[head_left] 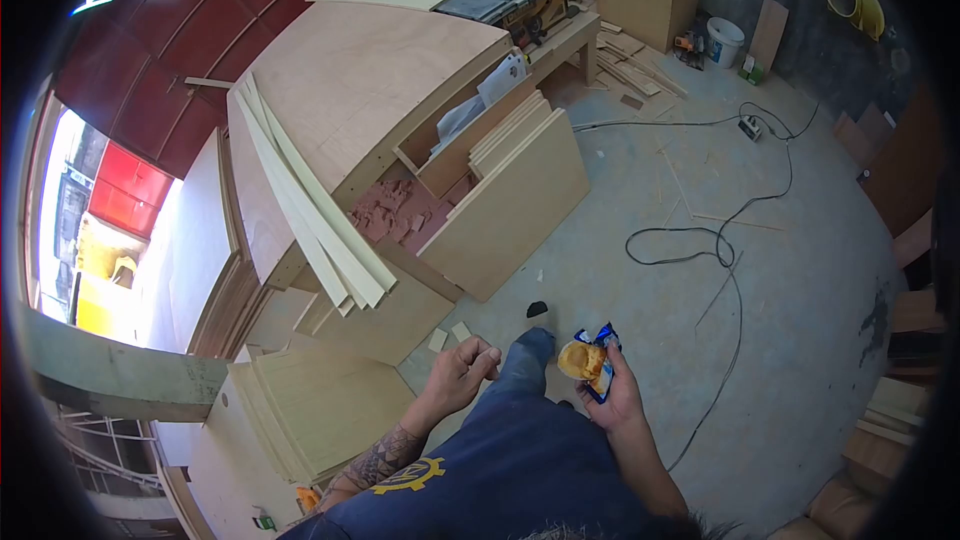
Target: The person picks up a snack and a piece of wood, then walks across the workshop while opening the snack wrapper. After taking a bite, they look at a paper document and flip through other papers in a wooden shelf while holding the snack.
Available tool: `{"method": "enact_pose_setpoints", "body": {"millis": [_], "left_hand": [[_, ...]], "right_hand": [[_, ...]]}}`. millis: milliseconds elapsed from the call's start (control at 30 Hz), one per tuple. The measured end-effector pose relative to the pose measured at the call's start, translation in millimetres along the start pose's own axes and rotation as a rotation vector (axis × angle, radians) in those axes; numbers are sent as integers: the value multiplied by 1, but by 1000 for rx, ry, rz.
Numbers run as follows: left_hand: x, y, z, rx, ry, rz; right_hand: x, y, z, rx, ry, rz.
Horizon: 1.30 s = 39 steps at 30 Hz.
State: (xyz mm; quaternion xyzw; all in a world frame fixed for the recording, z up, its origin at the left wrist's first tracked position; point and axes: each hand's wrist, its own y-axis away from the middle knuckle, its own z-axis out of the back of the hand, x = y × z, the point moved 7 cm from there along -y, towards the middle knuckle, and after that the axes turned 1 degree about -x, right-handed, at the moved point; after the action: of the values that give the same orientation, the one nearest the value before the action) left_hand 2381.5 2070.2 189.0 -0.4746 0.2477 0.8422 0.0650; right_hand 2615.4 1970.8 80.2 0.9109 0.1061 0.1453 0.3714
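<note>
My right hand (pixel 617 395) is wrapped round a blue packet (pixel 603 380) with a round, yellow-brown food piece (pixel 580 360) showing at its torn opening. Left of it, my left hand (pixel 463 376) is closed in front of my body, its fingers curled; whether something small is inside cannot be made out. The two hands are apart. Below them are my dark blue shirt and my jeans leg (pixel 515 370), over the grey floor.
A large wooden worktable (pixel 370 70) carries long pale strips (pixel 310 200). Boards (pixel 520 205) lean against its side. A black cable (pixel 735 270) loops on the floor at right. Stacked panels (pixel 320 405) lie lower left. Farther back stand a table saw (pixel 490 0) and a white bucket (pixel 724 40).
</note>
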Motion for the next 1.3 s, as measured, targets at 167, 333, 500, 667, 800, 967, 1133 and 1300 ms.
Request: {"method": "enact_pose_setpoints", "body": {"millis": [167, 333, 500, 667, 800, 967, 1133, 1300], "left_hand": [[-55, -134, -14, -15, -27, -382], [-38, -282, -33, 376, -147, -182], [44, -397, -54, 372, -189, -187], [129, -470, -55, 314, -76, 156], [162, -505, -28, 69, 130, 457], [132, -588, 42, -166, 219, 397], [95, -676, 122, -519, 223, 329], [134, -772, 165, -773, 139, 147]], "right_hand": [[88, -45, -23, -85, -94, 240], [162, -56, -100, -201, -131, 456], [198, -79, -128, -238, -165, 527], [238, -110, -122, -259, -170, 508], [291, -137, -119, -254, -199, 483], [347, -164, -140, -293, -78, 481], [376, -183, -176, -371, -24, 501], [363, -206, -226, -361, -145, 565]]}}
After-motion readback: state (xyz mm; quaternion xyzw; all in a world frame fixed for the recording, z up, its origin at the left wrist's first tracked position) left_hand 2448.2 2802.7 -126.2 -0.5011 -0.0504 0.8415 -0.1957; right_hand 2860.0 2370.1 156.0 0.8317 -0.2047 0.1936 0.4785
